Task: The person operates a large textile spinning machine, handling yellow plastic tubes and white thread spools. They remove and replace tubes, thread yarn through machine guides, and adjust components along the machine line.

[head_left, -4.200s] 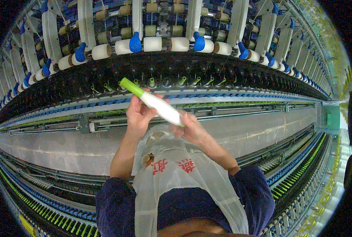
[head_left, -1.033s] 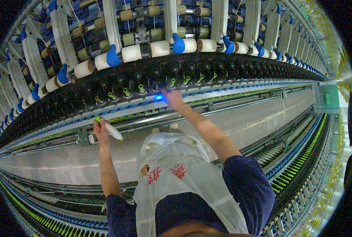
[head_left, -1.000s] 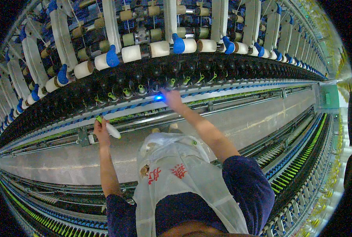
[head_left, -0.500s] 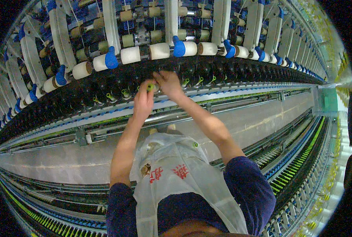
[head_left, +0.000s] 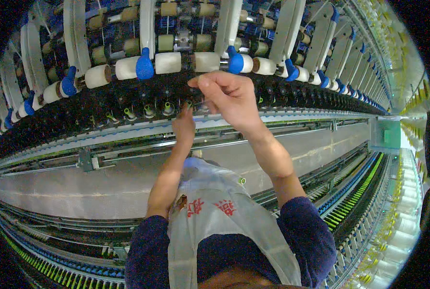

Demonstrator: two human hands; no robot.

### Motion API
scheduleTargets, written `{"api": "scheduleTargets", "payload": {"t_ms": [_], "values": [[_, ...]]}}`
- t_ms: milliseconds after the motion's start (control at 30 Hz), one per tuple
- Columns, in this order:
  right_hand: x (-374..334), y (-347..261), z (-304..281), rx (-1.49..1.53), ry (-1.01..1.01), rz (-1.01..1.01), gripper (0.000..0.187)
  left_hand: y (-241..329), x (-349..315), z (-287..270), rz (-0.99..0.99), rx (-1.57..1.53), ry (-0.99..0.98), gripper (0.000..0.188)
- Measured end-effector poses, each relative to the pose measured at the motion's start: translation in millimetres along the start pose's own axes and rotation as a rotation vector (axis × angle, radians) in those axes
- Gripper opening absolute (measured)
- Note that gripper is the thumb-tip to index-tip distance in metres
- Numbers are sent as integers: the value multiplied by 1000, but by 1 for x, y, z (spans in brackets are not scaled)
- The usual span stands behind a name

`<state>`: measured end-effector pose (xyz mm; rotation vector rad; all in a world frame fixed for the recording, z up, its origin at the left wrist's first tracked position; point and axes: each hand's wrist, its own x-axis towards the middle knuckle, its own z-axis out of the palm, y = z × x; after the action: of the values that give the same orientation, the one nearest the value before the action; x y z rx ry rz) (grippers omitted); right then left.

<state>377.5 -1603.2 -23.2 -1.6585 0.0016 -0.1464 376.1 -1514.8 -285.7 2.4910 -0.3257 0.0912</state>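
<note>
Nearest you is your whitish, translucent cloth apron (head_left: 210,190) with red marks across its bib; a hollow tube end with a bright-green rim (head_left: 243,181) shows at its right side, tucked there perhaps because that leaves both hands unburdened. Beyond it lies the grey floor (head_left: 104,185), then the long spinning machine's front edge, with its blue-and-pale metal rail (head_left: 142,129). Your left hand (head_left: 183,126) reaches over that rail, fingertips right at a green-topped bobbin tube (head_left: 189,103) in the spindle row, probably to steady it; blur and overlap leave me unable to tell whether you grip it or merely touch it. To its left, more upright green-rimmed tubes (head_left: 168,108) follow the same edge, evenly spaced, presumably so each has its own spindle. Your right hand (head_left: 232,98) hangs higher and further right, apart from the left, its fingers curled and thumb brought toward the forefinger as if for a fine pinch; I cannot tell whether any yarn lies between them. Just past those fingertips run the white cylindrical rollers (head_left: 168,63), with rounded blue plastic caps (head_left: 144,65) at the lower ends of the long pale-grey arms (head_left: 147,24), which seem placed to press on them.
</note>
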Motion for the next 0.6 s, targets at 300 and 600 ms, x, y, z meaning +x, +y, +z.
{"api": "scheduleTargets", "payload": {"t_ms": [300,600], "values": [[0,-25,10,-228,29,90,23,-155,-48,142,-605,-502,-216,25],[-21,114,-12,-471,207,341,26,-171,-109,186,-311,-520,-877,29]]}}
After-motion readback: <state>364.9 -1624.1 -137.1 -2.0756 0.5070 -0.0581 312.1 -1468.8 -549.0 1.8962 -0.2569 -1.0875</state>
